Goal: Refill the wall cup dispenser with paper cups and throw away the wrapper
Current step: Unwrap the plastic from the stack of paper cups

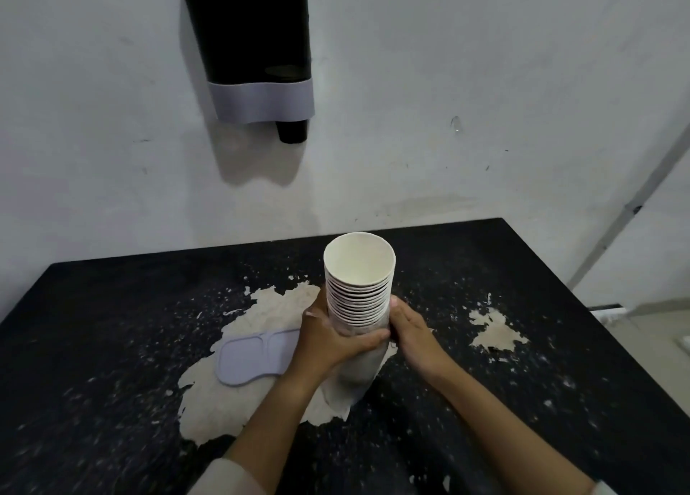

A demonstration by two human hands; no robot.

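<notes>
A stack of white paper cups (359, 270) stands upright over the black table, open end up, with several rims showing. Its lower part sits in a clear plastic wrapper (360, 367) bunched down around the base. My left hand (328, 339) wraps around the stack and wrapper from the left. My right hand (409, 330) presses against the right side, fingers closed on the wrapper. The wall cup dispenser (257, 46), a dark tube with a grey collar, hangs on the wall above and to the left. A dark piece (292, 131) sticks out below its collar.
A grey dispenser lid (254, 356) lies flat on the table left of my hands. The black tabletop (112, 326) has worn pale patches (493, 332). The white wall stands right behind the table. Floor and a baseboard show at far right.
</notes>
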